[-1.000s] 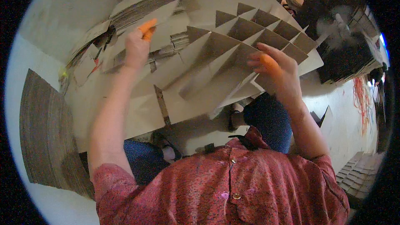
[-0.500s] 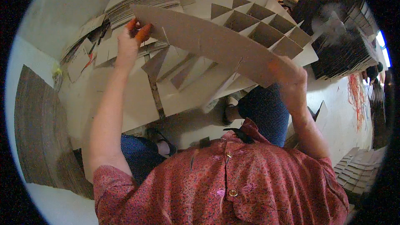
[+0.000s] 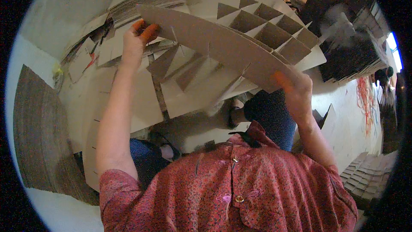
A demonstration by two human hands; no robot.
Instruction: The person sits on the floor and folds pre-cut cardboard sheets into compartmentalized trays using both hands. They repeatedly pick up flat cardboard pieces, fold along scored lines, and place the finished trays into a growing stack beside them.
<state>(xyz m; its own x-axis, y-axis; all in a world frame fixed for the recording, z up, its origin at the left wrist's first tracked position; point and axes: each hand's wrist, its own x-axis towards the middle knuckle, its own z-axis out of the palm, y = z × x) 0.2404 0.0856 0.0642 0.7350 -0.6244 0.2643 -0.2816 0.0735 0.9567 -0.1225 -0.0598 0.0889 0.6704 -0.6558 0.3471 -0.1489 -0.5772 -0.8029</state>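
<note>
A long slotted cardboard strip [image 3: 195, 36] spans the space between my hands, slanting down from left to right. My left hand [image 3: 138, 38], orange covers on its fingertips, pinches the strip's far left end. At the near right end my right hand [image 3: 298, 91] grips the same strip; some of its fingers are hidden. Behind the strip stands a cardboard divider grid [image 3: 271, 28] of crossed pieces with open square cells. Several upright cross pieces [image 3: 189, 71] show below the strip, and whether they sit in its slots I cannot tell.
Cardboard sheets are stacked [image 3: 146, 0] at the back left of the pale work surface [image 3: 133, 103]. More stacks stand at far left [image 3: 38, 133] and right [image 3: 352, 56]. Red strings [image 3: 365, 103] hang at right. A bundle of cardboard pieces [image 3: 369, 174] lies lower right.
The strip has shifted slightly, and my right hand has moved a little left and down with its end. Both hands keep their hold.
</note>
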